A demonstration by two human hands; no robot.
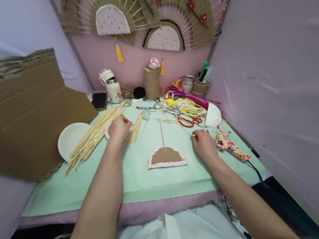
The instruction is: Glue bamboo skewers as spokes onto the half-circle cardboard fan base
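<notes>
On the green tabletop lies a half-round cardboard piece [165,156] with a pink-spotted white border. One wooden stick [161,131] stands out from the middle of its curved edge. My left hand [120,127] is closed, fingertips together beside a small bundle of short sticks [135,129]; whatever it pinches is too small to make out. Partly under that hand shows another pink-bordered piece [107,132]. To the right of the half-round, my right hand [204,144] is closed in a pinch, and a thin stick [185,128] runs to its fingertips.
Long sticks [95,137] lie over a white paper plate [70,138] at left. Scissors [190,120], a half plate [212,115] and a flower-patterned glue gun [233,150] with a cord are at right. A twine spool [151,82] and bottle [113,89] stand behind.
</notes>
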